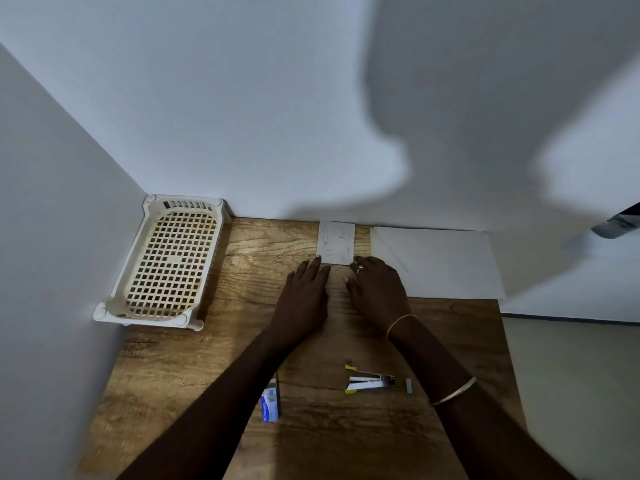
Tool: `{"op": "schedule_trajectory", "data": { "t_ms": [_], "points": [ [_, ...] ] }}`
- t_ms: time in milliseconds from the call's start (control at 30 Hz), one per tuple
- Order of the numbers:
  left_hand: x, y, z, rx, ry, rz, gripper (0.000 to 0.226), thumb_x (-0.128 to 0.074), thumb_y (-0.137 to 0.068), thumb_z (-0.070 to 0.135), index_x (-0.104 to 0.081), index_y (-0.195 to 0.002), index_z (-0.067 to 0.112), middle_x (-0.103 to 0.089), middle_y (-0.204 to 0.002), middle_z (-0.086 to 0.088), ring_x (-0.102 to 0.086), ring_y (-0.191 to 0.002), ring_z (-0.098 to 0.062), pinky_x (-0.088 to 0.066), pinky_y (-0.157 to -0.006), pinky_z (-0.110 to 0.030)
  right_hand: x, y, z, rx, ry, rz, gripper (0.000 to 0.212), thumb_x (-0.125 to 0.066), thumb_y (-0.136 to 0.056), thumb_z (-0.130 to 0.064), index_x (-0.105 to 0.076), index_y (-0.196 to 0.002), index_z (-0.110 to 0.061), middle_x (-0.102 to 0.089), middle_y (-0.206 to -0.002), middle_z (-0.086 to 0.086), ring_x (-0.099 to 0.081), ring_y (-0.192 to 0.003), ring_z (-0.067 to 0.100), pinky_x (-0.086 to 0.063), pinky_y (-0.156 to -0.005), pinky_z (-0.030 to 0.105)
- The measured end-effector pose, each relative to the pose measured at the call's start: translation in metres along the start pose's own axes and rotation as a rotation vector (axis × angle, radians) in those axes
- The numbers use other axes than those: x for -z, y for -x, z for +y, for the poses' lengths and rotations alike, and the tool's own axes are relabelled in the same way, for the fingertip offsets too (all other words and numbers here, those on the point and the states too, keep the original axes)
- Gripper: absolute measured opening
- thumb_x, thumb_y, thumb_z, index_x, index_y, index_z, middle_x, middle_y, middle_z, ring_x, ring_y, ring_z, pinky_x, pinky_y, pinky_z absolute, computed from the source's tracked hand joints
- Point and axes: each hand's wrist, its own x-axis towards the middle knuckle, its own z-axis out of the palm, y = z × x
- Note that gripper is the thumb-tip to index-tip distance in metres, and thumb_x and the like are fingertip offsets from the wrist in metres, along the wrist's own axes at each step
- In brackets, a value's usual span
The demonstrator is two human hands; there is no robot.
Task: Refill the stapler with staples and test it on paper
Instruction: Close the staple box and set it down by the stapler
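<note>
A small white piece of paper [336, 242] lies flat near the far edge of the wooden table [194, 375], by the wall. My left hand [304, 299] and my right hand [379, 289] rest palm down just in front of it, fingertips touching its near corners. Nearer to me, a small white and yellow stapler [369, 382] lies on the table between my forearms, with a short strip of staples [409, 386] just to its right. A blue staple box [270, 403] sits to the left, beside my left forearm.
A cream plastic lattice tray [166, 258] stands at the back left against the corner walls. A large white sheet [440, 261] lies at the back right of the table. The table's right edge drops to the floor [571, 375].
</note>
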Motion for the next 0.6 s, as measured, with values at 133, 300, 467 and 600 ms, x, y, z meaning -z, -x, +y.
{"op": "schedule_trajectory", "data": {
  "t_ms": [133,300,467,600],
  "points": [
    [-0.005,0.046,0.005,-0.032,0.107,0.028,0.057,-0.057,-0.098,0.012,-0.042,-0.152,0.011,-0.033,-0.163,-0.013,-0.030,-0.150,-0.032,-0.028,-0.121,-0.043,-0.002,0.044,0.002,0.027,-0.002,-0.023,0.040,-0.052,-0.099,-0.036,-0.063,-0.134,-0.018,-0.059,-0.143,0.002,-0.052,-0.132,0.021,-0.041,-0.109,0.039],
    [-0.028,0.106,0.013,-0.040,0.169,0.002,0.049,-0.057,-0.099,0.011,-0.049,-0.148,0.006,-0.041,-0.159,-0.015,-0.038,-0.146,-0.032,-0.028,-0.121,-0.039,-0.016,0.108,-0.001,0.071,-0.013,-0.106,0.041,-0.060,-0.096,-0.035,-0.064,-0.133,-0.019,-0.062,-0.140,0.004,-0.056,-0.128,0.025,-0.046,-0.104,0.040],
    [-0.052,0.151,0.026,-0.027,0.203,-0.051,0.049,-0.050,-0.104,0.014,-0.043,-0.152,0.008,-0.031,-0.164,-0.012,-0.026,-0.153,-0.028,-0.013,-0.126,-0.033,-0.041,0.169,0.001,0.051,0.002,-0.069,0.052,-0.078,-0.086,-0.028,-0.065,-0.131,-0.008,-0.058,-0.143,0.016,-0.059,-0.128,0.032,-0.049,-0.104,0.039],
    [-0.054,0.173,0.042,-0.005,0.240,-0.062,0.052,-0.055,-0.102,0.028,-0.046,-0.150,0.010,-0.039,-0.160,-0.010,-0.033,-0.149,-0.025,-0.023,-0.123,-0.032,-0.043,0.177,-0.002,-0.047,-0.120,-0.041,0.047,-0.074,-0.091,-0.029,-0.064,-0.133,-0.011,-0.055,-0.147,0.010,-0.057,-0.129,0.024,-0.050,-0.099,0.032]
  ]
}}
